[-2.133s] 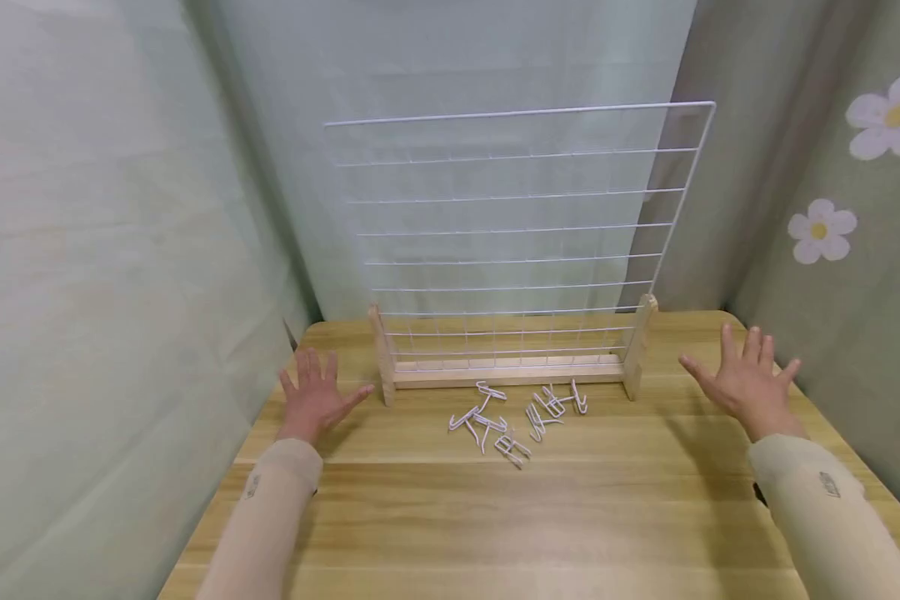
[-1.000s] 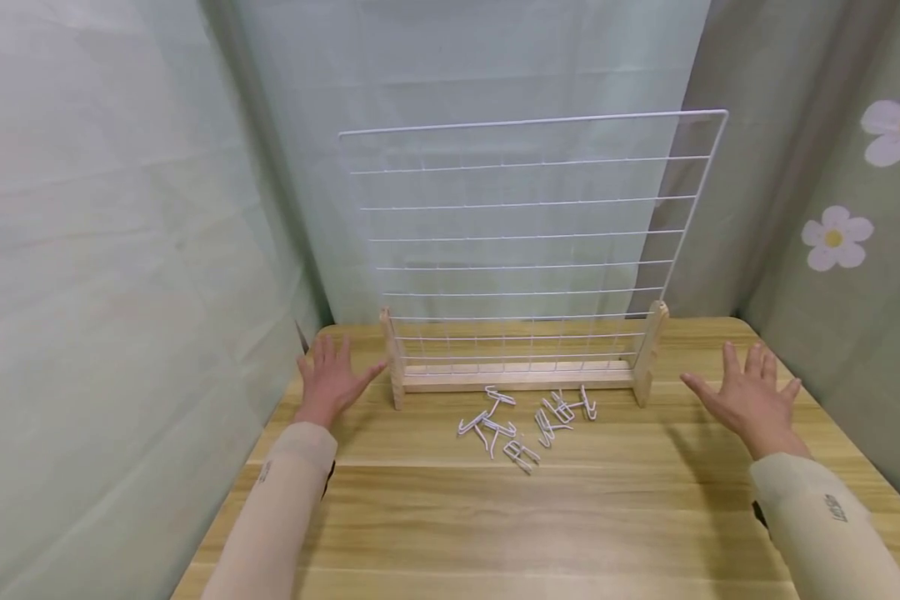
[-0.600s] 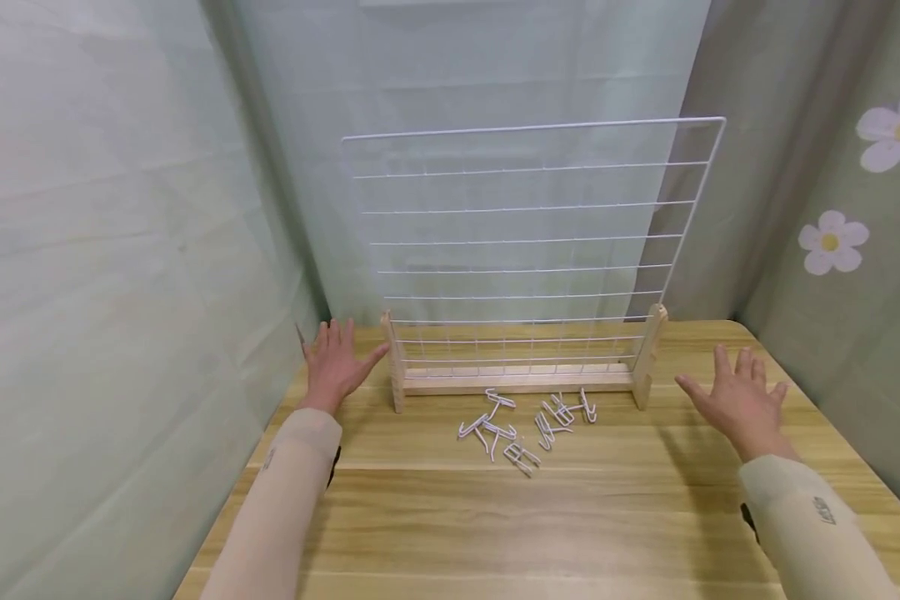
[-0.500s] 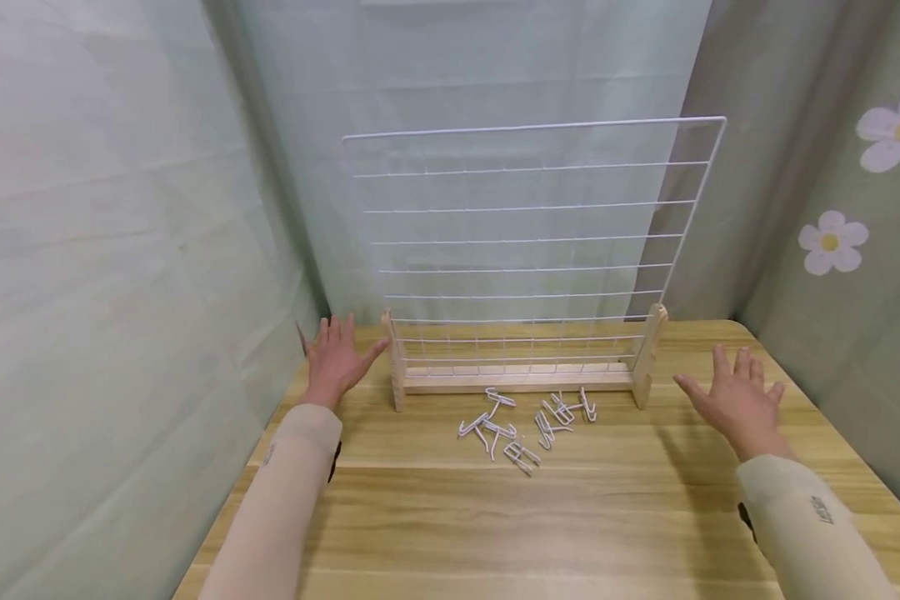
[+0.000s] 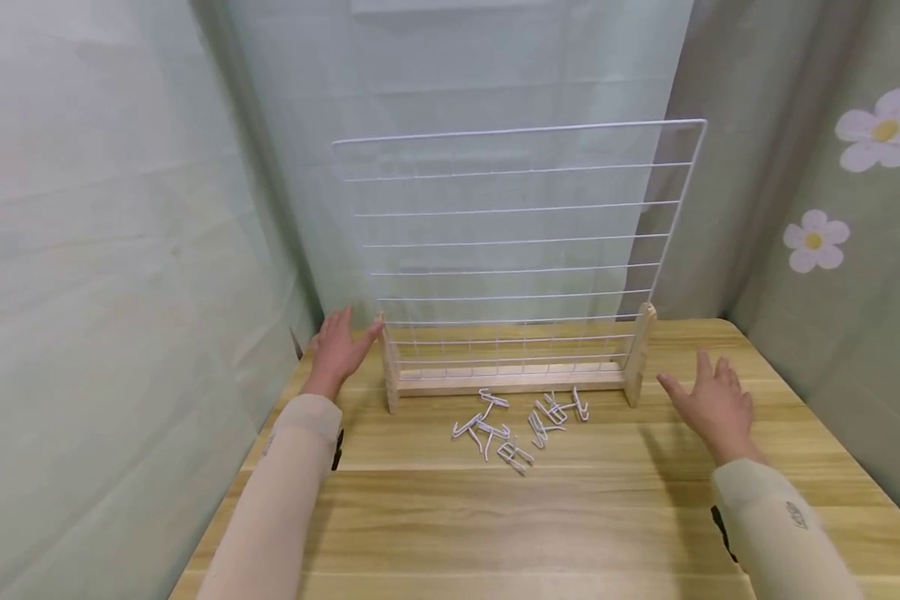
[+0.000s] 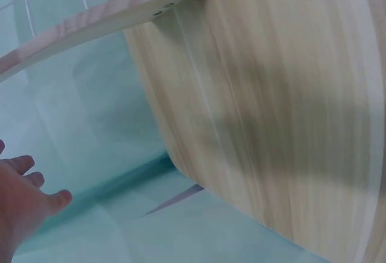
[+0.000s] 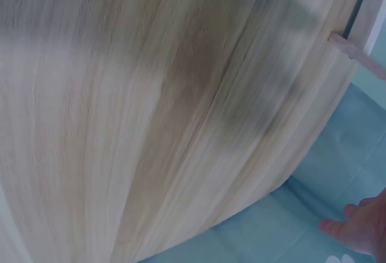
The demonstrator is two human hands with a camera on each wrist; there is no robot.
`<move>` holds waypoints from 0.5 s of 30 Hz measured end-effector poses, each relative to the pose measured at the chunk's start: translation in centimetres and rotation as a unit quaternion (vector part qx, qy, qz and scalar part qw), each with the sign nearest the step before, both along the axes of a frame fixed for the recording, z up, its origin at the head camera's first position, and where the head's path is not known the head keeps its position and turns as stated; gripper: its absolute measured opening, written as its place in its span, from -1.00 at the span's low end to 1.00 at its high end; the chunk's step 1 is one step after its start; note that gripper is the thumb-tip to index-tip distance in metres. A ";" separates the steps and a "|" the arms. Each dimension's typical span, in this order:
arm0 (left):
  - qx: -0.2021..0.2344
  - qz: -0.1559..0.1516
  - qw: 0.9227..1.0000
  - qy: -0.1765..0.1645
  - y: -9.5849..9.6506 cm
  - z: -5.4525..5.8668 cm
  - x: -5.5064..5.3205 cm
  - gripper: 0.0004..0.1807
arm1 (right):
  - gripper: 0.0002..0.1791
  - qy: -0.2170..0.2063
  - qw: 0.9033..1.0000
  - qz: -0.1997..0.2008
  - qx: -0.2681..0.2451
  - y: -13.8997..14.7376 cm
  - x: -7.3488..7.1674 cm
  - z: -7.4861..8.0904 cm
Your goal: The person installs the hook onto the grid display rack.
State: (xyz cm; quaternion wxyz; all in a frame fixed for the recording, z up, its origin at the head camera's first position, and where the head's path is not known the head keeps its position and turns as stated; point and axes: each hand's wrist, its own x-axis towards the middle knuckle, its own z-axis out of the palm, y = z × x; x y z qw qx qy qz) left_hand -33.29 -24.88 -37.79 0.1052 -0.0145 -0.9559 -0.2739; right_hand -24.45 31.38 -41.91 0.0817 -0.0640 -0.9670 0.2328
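Observation:
A white wire grid rack stands upright on a light wooden base with two wooden end posts. My left hand is held right beside the left end post, fingers spread, thumb tip overlapping the post's top in the head view. In the left wrist view, that hand shows relaxed fingers below the wooden post. My right hand hovers over the table to the right of the right end post, fingers loosely extended and holding nothing. Several white wire hooks lie loose in front of the base.
The wood-grain table carries everything. Pale green curtains hang close along its left and back, and a curtain with white flowers borders the right side.
My left hand has moved forward and right, up to the left end post. My right hand has shifted left toward the rack, its fingers less spread. The hooks lie as before.

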 end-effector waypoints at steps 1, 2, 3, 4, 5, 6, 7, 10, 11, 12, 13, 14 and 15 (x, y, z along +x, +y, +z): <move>0.011 -0.002 1.000 -0.001 0.1 0.1 0.0 0.01 | 0.09 0.001 1.000 -0.004 -0.001 -0.1 0.0 0.0; 0.025 -0.004 1.000 -0.002 0.1 0.2 -0.1 0.00 | 0.08 0.002 1.000 -0.008 -0.002 -0.2 0.0 0.0; 0.043 -0.007 0.999 -0.002 0.2 0.3 -0.1 -0.02 | 0.07 0.003 1.000 -0.011 -0.003 -0.3 -0.1 0.0; 0.061 -0.010 0.998 -0.003 0.3 0.4 -0.2 -0.03 | 0.07 0.003 1.000 -0.015 -0.006 -0.4 0.0 -0.1; 0.079 -0.013 0.997 -0.002 0.4 0.5 -0.3 -0.05 | 0.07 0.004 1.000 -0.018 -0.009 -0.5 0.0 -0.2; 0.098 -0.017 0.995 -0.004 0.5 0.5 -0.4 -0.06 | 0.07 0.003 1.000 -0.021 -0.014 -0.6 0.0 -0.2; 0.117 -0.020 0.993 -0.007 0.6 0.6 -0.5 -0.07 | 0.07 0.002 1.000 -0.023 -0.020 -0.7 0.0 -0.3; 0.160 -0.027 0.987 -0.011 0.8 0.8 -0.7 -0.11 | 0.06 -0.002 0.998 -0.029 -0.047 -1.2 0.1 -0.6; 0.169 -0.029 0.985 -0.011 0.9 0.8 -0.7 -0.13 | 0.06 -0.003 0.998 -0.032 -0.057 -1.4 0.1 -0.6; 0.178 -0.032 0.983 -0.012 0.9 0.8 -0.8 -0.15 | 0.06 -0.005 0.997 -0.035 -0.068 -1.7 0.1 -0.7; 0.186 -0.035 0.982 -0.012 1.0 0.9 -0.9 -0.18 | 0.05 -0.007 0.996 -0.039 -0.077 -2.0 0.1 -0.8; 0.194 -0.039 0.980 -0.013 1.1 0.9 -1.1 -0.20 | 0.05 -0.009 0.995 -0.043 -0.086 -2.2 0.1 -0.9; 0.204 -0.043 0.978 -0.013 1.2 0.8 -1.2 -0.23 | 0.04 -0.010 0.995 -0.046 -0.093 -2.5 0.1 -1.0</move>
